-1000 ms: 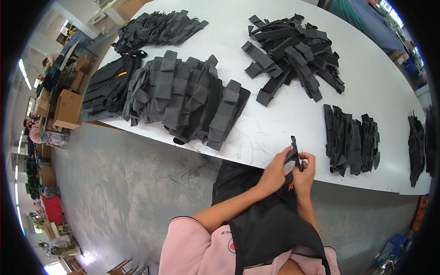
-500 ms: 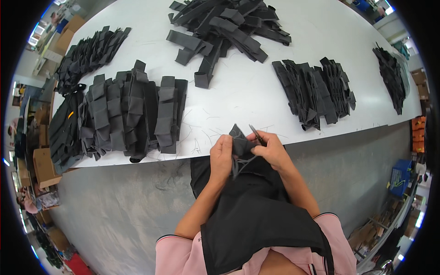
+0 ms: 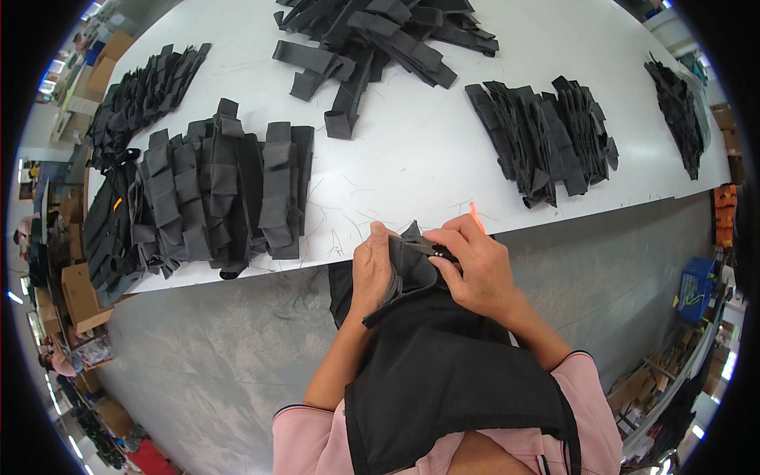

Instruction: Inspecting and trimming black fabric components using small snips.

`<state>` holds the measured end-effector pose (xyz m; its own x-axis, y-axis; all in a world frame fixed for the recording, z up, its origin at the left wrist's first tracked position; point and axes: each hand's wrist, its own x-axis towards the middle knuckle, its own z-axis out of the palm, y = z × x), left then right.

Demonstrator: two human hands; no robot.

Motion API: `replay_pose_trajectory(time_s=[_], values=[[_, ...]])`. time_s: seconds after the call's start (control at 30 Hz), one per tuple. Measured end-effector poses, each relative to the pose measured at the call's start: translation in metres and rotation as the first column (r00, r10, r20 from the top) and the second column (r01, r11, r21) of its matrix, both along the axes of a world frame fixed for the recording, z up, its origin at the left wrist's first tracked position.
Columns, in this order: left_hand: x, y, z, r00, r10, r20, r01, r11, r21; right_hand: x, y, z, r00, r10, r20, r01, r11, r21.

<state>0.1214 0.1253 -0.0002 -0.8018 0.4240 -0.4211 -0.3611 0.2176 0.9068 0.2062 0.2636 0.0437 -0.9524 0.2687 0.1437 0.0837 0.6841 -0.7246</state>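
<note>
My left hand [image 3: 372, 269] is closed on a dark grey fabric strip [image 3: 413, 273] with folded, stitched sections, held just off the table's front edge. Between the fingers of my right hand [image 3: 477, 265] is a small pair of thread snips [image 3: 427, 248]. Their metal blades point left and lie against the strip's upper part. Whether they touch a thread is too small to tell. A bright orange piece [image 3: 475, 214] shows just behind my right hand; I cannot tell what it belongs to.
On the white table [image 3: 396, 170] lie a loose heap of dark strips [image 3: 388, 39], a row of folded strips [image 3: 198, 186] at left, and a bundle [image 3: 542, 142] at right. Loose thread ends [image 3: 336, 237] are scattered near the front edge. A blue crate [image 3: 697, 289] stands far right.
My right hand has turned, bringing the snips' blades from pointing up to pointing left against the strip. The strip has opened out in my left hand. An orange piece has come into sight.
</note>
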Motion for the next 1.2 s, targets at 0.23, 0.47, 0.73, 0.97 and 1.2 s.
replay_pose_trajectory(time_s=[0.23, 0.47, 0.73, 0.97, 1.2], values=[[0.003, 0.001, 0.001, 0.999, -0.017, -0.042, 0.015, 0.998, -0.061, -0.001, 0.006, 0.006, 0.987, 0.156, 0.030, -0.159, 0.970, 0.182], [0.002, 0.002, 0.003, 0.999, -0.035, -0.032, 0.034, 0.998, -0.055, 0.002, 0.002, 0.001, 0.991, 0.135, -0.021, -0.129, 0.973, 0.190], [0.003, 0.002, 0.002, 0.999, -0.047, -0.008, 0.046, 0.994, -0.101, 0.004, -0.004, -0.007, 0.990, 0.107, -0.087, -0.085, 0.970, 0.226], [0.002, 0.001, 0.001, 0.996, -0.080, -0.027, 0.076, 0.991, -0.113, 0.009, -0.007, -0.014, 0.998, 0.004, -0.055, -0.007, 0.999, -0.046], [0.001, 0.000, 0.005, 0.997, -0.072, -0.014, 0.070, 0.991, -0.117, 0.007, 0.005, -0.017, 0.959, 0.036, 0.280, 0.217, 0.539, -0.814]])
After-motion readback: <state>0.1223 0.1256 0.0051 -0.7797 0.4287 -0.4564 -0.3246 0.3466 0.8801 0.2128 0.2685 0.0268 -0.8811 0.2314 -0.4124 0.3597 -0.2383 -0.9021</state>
